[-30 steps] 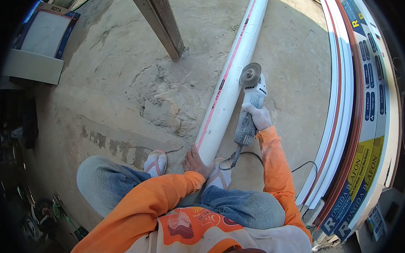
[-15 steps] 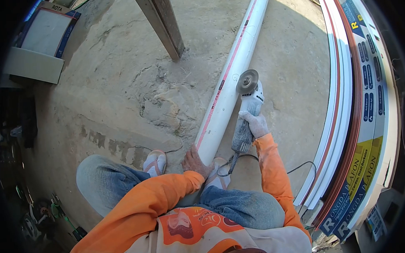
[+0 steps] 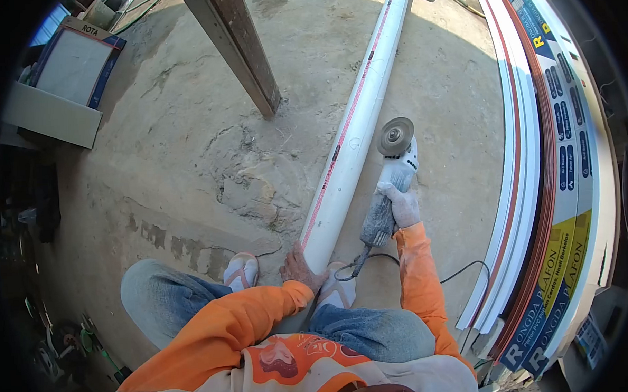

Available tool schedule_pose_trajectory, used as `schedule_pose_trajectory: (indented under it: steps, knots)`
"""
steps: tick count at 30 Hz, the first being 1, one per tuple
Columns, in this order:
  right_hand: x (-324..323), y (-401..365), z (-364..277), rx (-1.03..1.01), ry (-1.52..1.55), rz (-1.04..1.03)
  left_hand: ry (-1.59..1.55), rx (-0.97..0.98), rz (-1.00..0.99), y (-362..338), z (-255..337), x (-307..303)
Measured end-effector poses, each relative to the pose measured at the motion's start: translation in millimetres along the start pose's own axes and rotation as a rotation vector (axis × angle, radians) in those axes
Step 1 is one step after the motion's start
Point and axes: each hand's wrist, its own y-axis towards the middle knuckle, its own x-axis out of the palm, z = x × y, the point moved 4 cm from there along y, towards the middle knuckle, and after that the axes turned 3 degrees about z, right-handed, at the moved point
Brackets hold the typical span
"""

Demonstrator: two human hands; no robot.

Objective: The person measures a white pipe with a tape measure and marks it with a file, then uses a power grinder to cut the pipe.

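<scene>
A long white pipe point(image 3: 351, 139) with a pink printed line runs away from me over the concrete floor. My left hand point(image 3: 301, 269) lies on the pipe's near end, its fingers bent over the side. To the right of the pipe, my right hand point(image 3: 400, 205) is wrapped round the body of an angle grinder point(image 3: 391, 186). The grinder's round disc point(image 3: 395, 136) faces up and stands apart from the pipe. A dark cable point(image 3: 361, 261) leaves the grinder's lower end.
A wooden post point(image 3: 236, 53) rises left of the pipe. Long white and brown strips point(image 3: 518, 189) and printed panel packs point(image 3: 569, 187) lie along the right. Boxes point(image 3: 55, 112) stand at the upper left. My sandalled feet point(image 3: 241, 270) flank the pipe's near end.
The grinder and my right hand have shifted slightly right and down in view, with the disc farther from the pipe. My left hand remains at the pipe's end. The camera view has shifted slightly.
</scene>
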Motion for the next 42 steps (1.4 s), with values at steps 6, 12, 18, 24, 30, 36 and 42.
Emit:
schedule_pose_trajectory:
  steps: [6,12,18,24,30,36,42]
  knots:
    - [-51.6,6.7,-32.4,-0.154,0.11,0.192,-0.012,0.059,-0.027,25.6,7.9,4.7]
    - [-67.6,7.7,-21.5,-0.183,0.1,0.239,-0.046,0.058,-0.026,112.3,94.1,-25.1]
    - [-57.9,27.7,-29.1,-0.147,-0.013,0.171,0.027,0.15,0.0,95.7,94.8,-28.5]
    - [-40.4,107.4,-43.8,-0.148,-0.194,0.164,-0.092,0.023,-0.014,-8.9,-36.9,18.9]
    - [-10.2,145.6,-72.5,-0.05,-0.124,0.109,-0.044,-0.016,-0.076,-13.0,-27.9,7.6]
    - [2.3,152.5,-79.1,-0.084,-0.143,0.051,-0.056,-0.017,-0.097,-12.2,-21.7,0.5]
    - [1.5,156.3,-71.6,-0.006,-0.163,0.05,-0.056,-0.019,-0.1,-10.8,-24.2,3.0]
